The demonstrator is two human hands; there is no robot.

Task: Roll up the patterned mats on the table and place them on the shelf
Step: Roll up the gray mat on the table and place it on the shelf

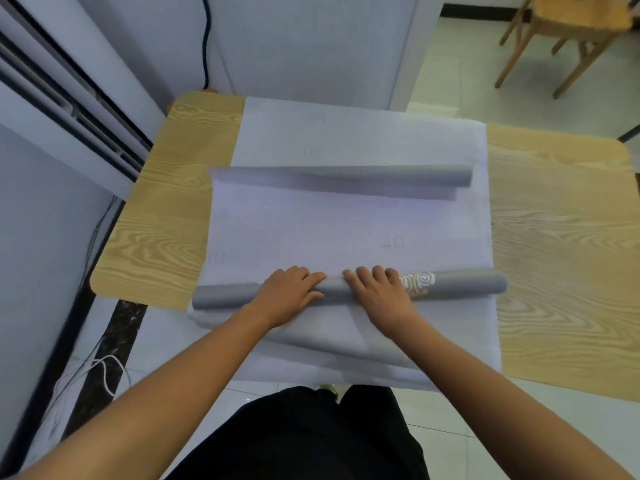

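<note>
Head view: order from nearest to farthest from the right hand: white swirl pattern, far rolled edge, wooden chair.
1. White swirl pattern, beside the right hand.
2. Far rolled edge, across the mat.
3. Wooden chair, upper right corner.

Both my hands rest side by side on the near roll of the top mat — left hand, right hand, fingers curled over it. A white swirl pattern shows just beside the right hand. The mat's far edge curls into a far roll. A lower mat lies beneath — on the wooden table.
</note>
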